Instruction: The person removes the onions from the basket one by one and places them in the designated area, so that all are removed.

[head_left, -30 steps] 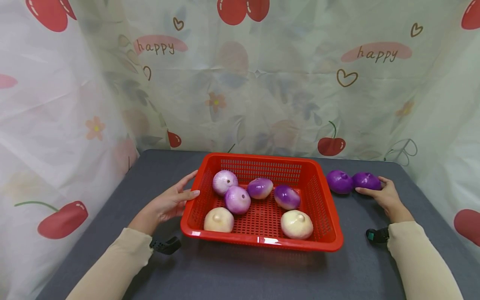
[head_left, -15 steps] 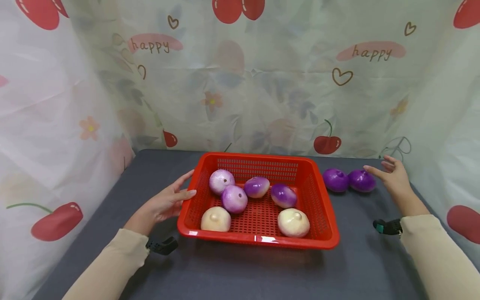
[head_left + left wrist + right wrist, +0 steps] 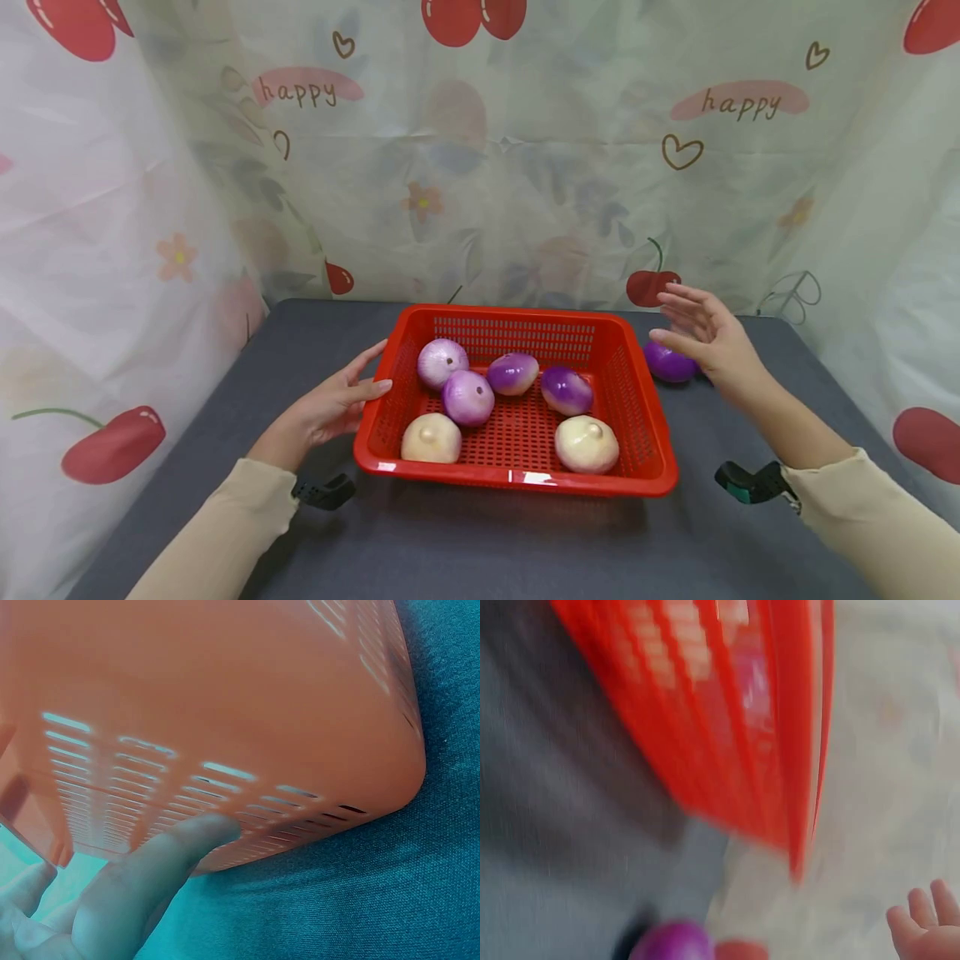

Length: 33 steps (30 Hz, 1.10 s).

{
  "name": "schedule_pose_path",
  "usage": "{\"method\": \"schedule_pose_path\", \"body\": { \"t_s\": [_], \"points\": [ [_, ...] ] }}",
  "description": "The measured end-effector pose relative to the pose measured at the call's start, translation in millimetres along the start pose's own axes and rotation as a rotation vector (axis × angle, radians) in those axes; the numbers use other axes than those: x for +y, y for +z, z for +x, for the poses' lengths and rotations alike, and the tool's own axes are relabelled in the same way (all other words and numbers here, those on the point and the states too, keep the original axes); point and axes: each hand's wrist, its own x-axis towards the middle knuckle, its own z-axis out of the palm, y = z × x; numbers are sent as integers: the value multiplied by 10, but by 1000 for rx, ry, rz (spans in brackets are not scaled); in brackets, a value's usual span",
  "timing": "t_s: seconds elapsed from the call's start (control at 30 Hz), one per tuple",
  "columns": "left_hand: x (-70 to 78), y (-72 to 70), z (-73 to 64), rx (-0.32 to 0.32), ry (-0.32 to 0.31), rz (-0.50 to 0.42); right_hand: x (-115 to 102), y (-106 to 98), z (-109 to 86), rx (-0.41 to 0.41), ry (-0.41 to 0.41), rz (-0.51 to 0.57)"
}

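Note:
A red plastic basket (image 3: 510, 477) with slotted walls stands mid-table. Inside lie two light purple onions (image 3: 468, 398), two purple-and-white onions (image 3: 513, 374) and two cream-coloured onions (image 3: 587, 444). My left hand (image 3: 326, 412) holds the basket's left side, thumb at the rim; in the left wrist view a finger (image 3: 150, 874) lies against the outer wall. My right hand (image 3: 712, 342) hovers in the air right of the basket, fingers spread and holding nothing. Behind it sits a dark purple onion (image 3: 670, 362); a second one beside it is almost wholly hidden by the hand.
The dark grey table (image 3: 480, 542) is enclosed at the back and sides by a pale printed curtain (image 3: 510, 208). In the right wrist view, the dark purple onion shows at the bottom edge, and the basket is blurred.
My right hand has let go of the far-right dark purple onion, moved off to its right, then swung left across in front of it. My left hand has stayed on the basket.

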Motion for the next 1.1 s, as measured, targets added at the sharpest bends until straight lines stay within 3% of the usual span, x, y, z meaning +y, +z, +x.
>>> {"method": "schedule_pose_path", "body": {
  "t_s": [0.23,0.47,0.8,1.1],
  "points": [
    [-7,-4,-8,0,7,6,-153,472,-204,-191,20,39],
    [-8,-1,-7,5,9,4,-67,757,-291,-335,106,42],
    [3,20,-6,11,-1,-3,68,857,-277,-392,204,-38],
    [-4,11,-6,7,8,-1,44,895,-251,-527,200,-29]
  ]
}}
